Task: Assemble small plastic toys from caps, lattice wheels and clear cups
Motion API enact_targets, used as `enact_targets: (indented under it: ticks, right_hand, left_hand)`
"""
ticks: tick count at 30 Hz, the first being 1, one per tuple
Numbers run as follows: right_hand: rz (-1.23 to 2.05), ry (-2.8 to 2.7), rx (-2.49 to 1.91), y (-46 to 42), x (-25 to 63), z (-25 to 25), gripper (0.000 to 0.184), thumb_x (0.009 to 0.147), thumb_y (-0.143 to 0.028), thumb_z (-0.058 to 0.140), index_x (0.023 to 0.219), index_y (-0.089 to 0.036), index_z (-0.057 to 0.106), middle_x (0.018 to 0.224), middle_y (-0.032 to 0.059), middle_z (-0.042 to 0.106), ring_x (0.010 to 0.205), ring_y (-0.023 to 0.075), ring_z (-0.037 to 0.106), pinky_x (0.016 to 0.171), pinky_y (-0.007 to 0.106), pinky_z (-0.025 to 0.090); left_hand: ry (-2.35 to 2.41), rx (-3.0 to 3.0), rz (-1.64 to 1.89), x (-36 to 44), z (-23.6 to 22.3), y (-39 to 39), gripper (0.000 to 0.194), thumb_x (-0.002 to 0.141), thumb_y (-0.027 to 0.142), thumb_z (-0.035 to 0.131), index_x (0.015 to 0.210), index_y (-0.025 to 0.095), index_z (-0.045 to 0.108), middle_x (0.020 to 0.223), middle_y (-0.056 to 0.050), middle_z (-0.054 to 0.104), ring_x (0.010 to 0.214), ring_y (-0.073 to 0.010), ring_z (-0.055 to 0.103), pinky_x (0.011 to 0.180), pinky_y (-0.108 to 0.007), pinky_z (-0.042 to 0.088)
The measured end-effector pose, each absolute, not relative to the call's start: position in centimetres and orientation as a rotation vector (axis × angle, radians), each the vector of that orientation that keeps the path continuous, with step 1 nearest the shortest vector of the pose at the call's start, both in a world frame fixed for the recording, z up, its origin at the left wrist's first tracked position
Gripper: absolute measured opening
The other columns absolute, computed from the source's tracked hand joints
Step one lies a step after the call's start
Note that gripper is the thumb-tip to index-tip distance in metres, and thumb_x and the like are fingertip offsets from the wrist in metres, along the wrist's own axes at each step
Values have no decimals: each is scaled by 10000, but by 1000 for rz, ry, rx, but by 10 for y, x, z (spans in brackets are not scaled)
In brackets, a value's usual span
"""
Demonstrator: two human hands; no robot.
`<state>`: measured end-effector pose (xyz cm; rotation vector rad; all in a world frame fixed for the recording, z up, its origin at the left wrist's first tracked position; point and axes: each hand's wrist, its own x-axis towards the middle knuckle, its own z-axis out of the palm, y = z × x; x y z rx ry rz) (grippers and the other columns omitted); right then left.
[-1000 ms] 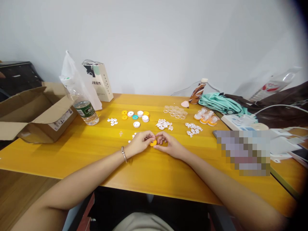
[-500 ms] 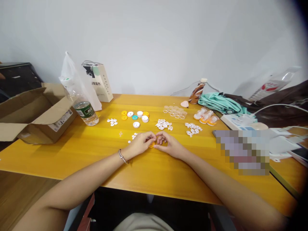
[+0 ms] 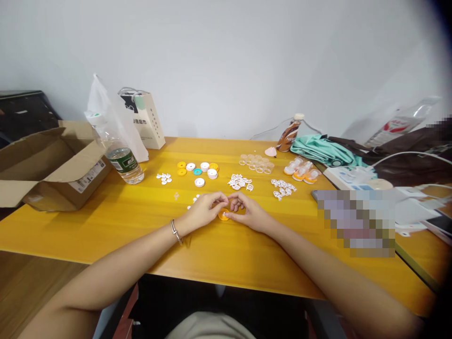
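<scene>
An orange round plastic disc with a small white piece at its centre lies between my hands, low over the table. My left hand is closed in a pinch just above the disc; whatever its fingertips hold is too small to make out. My right hand has its thumb on the disc's right side and its other fingers curled behind. Small white round pieces lie partly hidden behind my left hand. Beyond the hands are white openwork pieces and white, orange and teal discs.
White caps, clear cups, more white cut-out pieces and orange-based clear assemblies are grouped on the table. At left stand a cardboard box and water bottle. A brown bottle and power strip are right.
More of the orange disc now shows between my hands, including its white centre. My left fingertips have lifted slightly off it; my right hand has barely moved.
</scene>
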<state>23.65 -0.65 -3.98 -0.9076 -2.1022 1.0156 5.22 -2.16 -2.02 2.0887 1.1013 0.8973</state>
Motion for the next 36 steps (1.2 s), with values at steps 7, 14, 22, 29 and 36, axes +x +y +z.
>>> enact_targets:
  ticks: [7, 14, 22, 29, 36]
  right_hand:
    - [838, -2235, -883, -12, 236, -37, 329, 705, -345, 664, 968, -203, 528, 808, 7, 547, 750, 137, 520, 706, 281, 436]
    - [726, -2305, -877, -10, 235, -37, 194, 728, -302, 642, 882, -193, 597, 783, 21, 547, 748, 145, 524, 700, 280, 437]
    - [752, -2266, -926, -10, 234, -38, 229, 759, -336, 610, 922, -183, 563, 774, 14, 544, 719, 130, 511, 685, 262, 437]
    - [735, -2271, -949, -10, 234, -37, 204, 745, -338, 624, 868, -180, 591, 759, 16, 552, 723, 136, 514, 687, 266, 434]
    - [756, -2268, -945, -11, 233, -35, 200, 744, -346, 623, 852, -178, 605, 756, 18, 569, 719, 137, 528, 682, 269, 440]
  left_hand:
    - [1103, 2104, 837, 39, -8, -20, 111, 809, 207, 525, 804, 153, 621, 886, -35, 610, 794, -124, 561, 696, -229, 425]
    - [1022, 2155, 766, 40, -16, -17, 109, 794, 147, 538, 785, 163, 646, 866, -28, 599, 824, -123, 557, 807, -262, 420]
    - [1055, 2175, 818, 42, -20, -18, 106, 790, 137, 534, 782, 156, 638, 866, -32, 582, 811, -126, 558, 782, -255, 429]
    - [1039, 2185, 800, 43, -24, -18, 112, 790, 135, 538, 785, 161, 647, 859, -31, 575, 807, -125, 557, 784, -255, 433]
    - [1057, 2205, 775, 45, -23, -18, 125, 803, 139, 519, 786, 157, 641, 843, -33, 577, 788, -127, 548, 763, -253, 429]
